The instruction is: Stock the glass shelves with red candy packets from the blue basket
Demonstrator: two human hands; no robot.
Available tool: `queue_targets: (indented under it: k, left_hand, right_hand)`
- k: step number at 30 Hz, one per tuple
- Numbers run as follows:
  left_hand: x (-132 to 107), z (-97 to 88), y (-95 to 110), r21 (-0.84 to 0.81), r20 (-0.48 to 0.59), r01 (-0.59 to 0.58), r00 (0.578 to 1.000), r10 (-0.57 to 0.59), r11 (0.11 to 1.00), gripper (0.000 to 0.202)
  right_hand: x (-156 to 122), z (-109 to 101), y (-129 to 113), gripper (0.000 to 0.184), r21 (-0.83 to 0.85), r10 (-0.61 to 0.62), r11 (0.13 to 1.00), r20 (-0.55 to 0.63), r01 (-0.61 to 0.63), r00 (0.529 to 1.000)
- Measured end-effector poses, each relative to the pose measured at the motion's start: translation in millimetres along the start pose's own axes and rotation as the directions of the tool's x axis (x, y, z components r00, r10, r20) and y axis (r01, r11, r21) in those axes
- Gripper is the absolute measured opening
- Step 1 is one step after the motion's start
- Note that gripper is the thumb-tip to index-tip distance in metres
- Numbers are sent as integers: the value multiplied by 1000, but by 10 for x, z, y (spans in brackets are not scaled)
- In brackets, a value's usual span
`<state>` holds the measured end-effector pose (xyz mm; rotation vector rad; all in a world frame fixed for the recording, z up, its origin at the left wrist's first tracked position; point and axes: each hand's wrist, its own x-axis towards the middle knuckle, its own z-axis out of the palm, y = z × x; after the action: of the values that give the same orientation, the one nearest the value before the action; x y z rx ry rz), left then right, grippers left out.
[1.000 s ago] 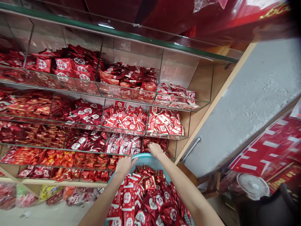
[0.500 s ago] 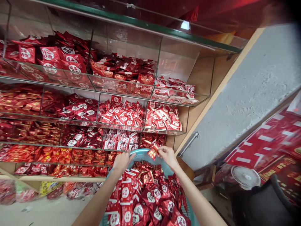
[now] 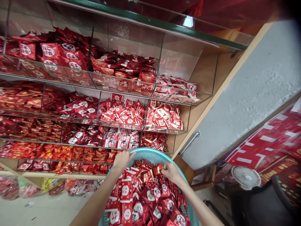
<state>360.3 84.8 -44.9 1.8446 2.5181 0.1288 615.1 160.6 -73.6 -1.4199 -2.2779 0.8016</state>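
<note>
A turquoise plastic basket full of small red packets is below me. My left hand is closed round the basket's rim at the back left. Inside the right part of the basket, my right hand has its fingers curled, pinching the edge of a small red and gold packet. That packet lies on or just above the heap; its contact with the heap is hard to see. Another shiny gold-red packet lies beside it. Many packets in the heap carry white labels.
Glass-fronted shelves with compartments of red packets rise in front. Filled plastic bags are on the floor below. To the right are a grey wall, a wooden stool, a white fan and a black chair.
My right hand has moved down from the basket's back rim into the basket, bringing the red and gold packet to the heap. My left hand stays on the rim.
</note>
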Motion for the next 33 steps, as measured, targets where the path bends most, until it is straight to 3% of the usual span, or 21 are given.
queue_targets:
  k: [3, 9, 13, 16, 19, 25, 29, 33]
  left_hand:
    - [2, 13, -4, 13, -23, -6, 1000, 6, 1000, 60]
    - [5, 52, -17, 21, -46, -8, 999, 9, 1000, 60]
    - [-4, 53, -15, 7, -22, -8, 1000, 8, 1000, 60]
    - [-9, 57, -12, 12, -18, -4, 1000, 4, 1000, 61]
    - [-9, 73, -11, 13, -29, 3, 1000, -3, 1000, 60]
    - [-9, 72, -18, 10, -19, 6, 1000, -6, 1000, 60]
    - [-13, 46, -13, 9, -18, 16, 1000, -16, 1000, 60]
    - [-21, 27, -1, 7, -7, 28, 1000, -28, 1000, 59]
  right_hand:
    - [-48, 24, -83, 12, -132, -26, 991, 41, 32, 999]
    - [-162, 19, -212, 3, -408, 51, 913, 160, 19, 986]
    - [-36, -129, -356, 8, -481, 53, 876, 93, -1, 994]
    - [213, -239, -530, 13, -477, -35, 879, -22, 21, 999]
    - [537, -217, -683, 15, -425, -157, 899, -85, 107, 984]
    - [1051, 56, -811, 21, -395, -98, 918, -143, 34, 985]
    - [1102, 110, -834, 14, -384, -107, 922, -146, 43, 984]
    - [975, 36, -835, 17, -361, -159, 928, -172, 88, 972]
